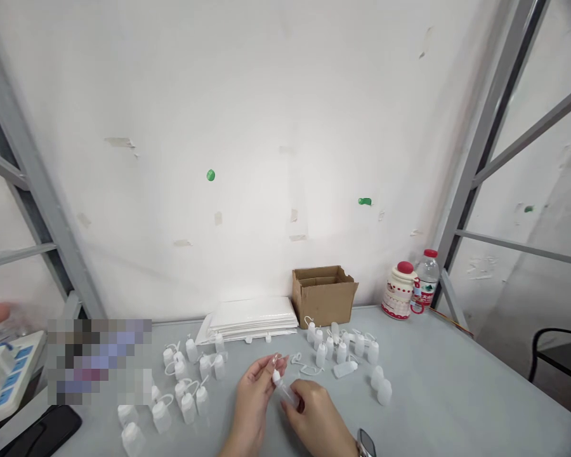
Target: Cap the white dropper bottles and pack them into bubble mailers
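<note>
In the head view, my right hand (315, 409) grips the body of a small translucent plastic squeeze bottle (288, 395), tilted with its white top (276, 376) up and to the left. The fingers of my left hand (255, 388) are closed in a pinch at that top, by its white cap; the exact contact is partly hidden. Loose white cap straps (307, 367) lie just beyond my hands. To the right stands a group of similar bottles (341, 352), with one bottle (345, 369) on its side. More bottles with looped straps (188, 407) stand on the left.
An open cardboard box (327, 308) and a stack of white sheets (250, 317) sit against the wall. A cream jar (400, 293) and a water bottle (428, 273) stand at the back right. A black phone (47, 433) and a power strip (12, 381) lie at the left.
</note>
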A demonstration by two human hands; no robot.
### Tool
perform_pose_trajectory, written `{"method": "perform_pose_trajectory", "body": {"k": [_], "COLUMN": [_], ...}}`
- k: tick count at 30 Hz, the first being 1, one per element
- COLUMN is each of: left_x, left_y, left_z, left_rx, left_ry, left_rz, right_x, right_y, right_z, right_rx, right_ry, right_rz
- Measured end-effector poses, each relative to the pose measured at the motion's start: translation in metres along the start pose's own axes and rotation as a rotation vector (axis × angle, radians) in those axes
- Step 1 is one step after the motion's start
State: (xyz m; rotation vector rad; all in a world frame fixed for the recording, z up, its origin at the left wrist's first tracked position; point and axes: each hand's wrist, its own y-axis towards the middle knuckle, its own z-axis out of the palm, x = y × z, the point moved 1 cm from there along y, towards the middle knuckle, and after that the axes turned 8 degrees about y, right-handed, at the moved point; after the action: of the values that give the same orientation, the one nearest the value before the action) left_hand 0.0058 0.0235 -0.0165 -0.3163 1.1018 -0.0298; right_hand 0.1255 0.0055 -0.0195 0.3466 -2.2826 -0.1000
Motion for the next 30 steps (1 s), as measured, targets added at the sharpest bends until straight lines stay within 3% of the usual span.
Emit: {"method": "perform_pose_trajectory", "body": {"k": [6,9,18,21,25,30], "left_x": [0.006,0.007,0.001,0.001,-0.002,-0.008], "left_y": [0.003,0.004,0.005,0.007,0.008,0.005], "left_z": [-0.001,-0.002,-0.006,-0.007,-0.007,-0.006], "left_rx": [0.074,0.058,0.054,0.066,0.081,0.064], "left_ry": [0.023,0.082,0.169,0.178,0.195,0.253], "left_rz": [0.016,0.025,0.083,0.085,0.109,0.16], "right_x": [-0.002,-0.003,-0.007,-0.007,-0.005,-0.002], "right_y": [0.003,0.003,0.0,0.004,0.012,0.014], "right_z": [-0.001,-0.001,0.005,0.004,0.001,-0.007], "right_rx": [-0.032,-0.052,-0.127,-0.086,0.094,0.062], "right_ry": [0.001,0.015,0.261,0.47,0.919,1.242], "right_rz": [0.037,0.036,0.066,0.117,0.25,0.32]}}
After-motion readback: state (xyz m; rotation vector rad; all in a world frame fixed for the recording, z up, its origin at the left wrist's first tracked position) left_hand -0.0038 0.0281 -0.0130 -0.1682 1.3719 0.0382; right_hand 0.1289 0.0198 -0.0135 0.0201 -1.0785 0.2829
